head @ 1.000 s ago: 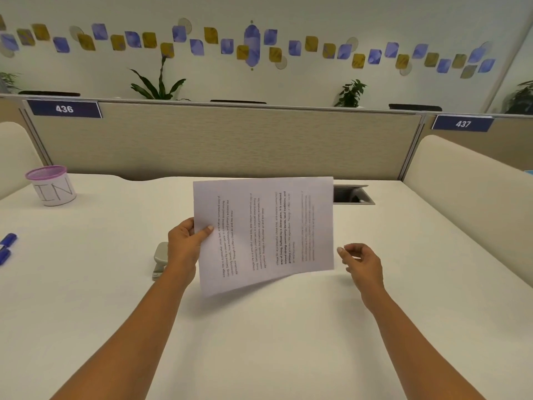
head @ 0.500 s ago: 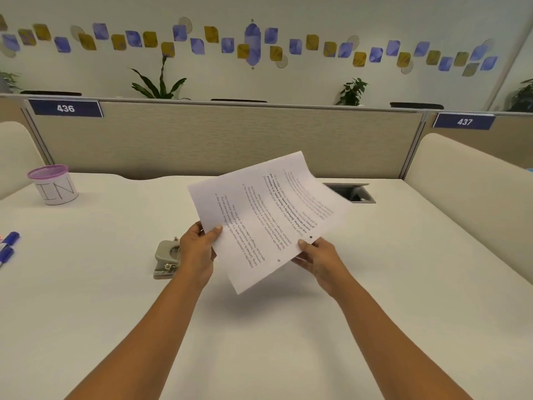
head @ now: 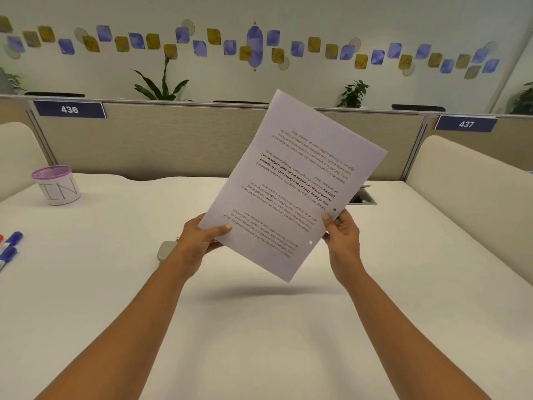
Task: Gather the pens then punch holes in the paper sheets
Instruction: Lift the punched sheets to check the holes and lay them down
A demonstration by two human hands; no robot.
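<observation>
The sheet (head: pixel 291 186) is up in the air above the tabletop (head: pixel 259 342), tilted with one corner toward the partition (head: pixel 173 140), its print upside down to the camera. Two punched holes show along its lower right edge. Whether it is one sheet or several, I cannot tell.

The left hand (head: pixel 199 241) pinches the lower left edge, thumb on the printed face and fingers curled behind. The right hand (head: pixel 343 235) grips the holed edge the same way, thumb on the front just beside the upper hole, fingers wrapped behind.

The punch (head: pixel 164 251) sits on the tabletop just behind the left hand, mostly hidden by it. Well apart, at the far left edge, lie blue-capped pens (head: pixel 11 246). A white cup (head: pixel 59 186) with a purple rim stands near the back left. A cable port (head: pixel 364 198) peeks out behind the sheet's right edge. The partition carries signs 436 (head: pixel 69 109) and 437 (head: pixel 465 124).
</observation>
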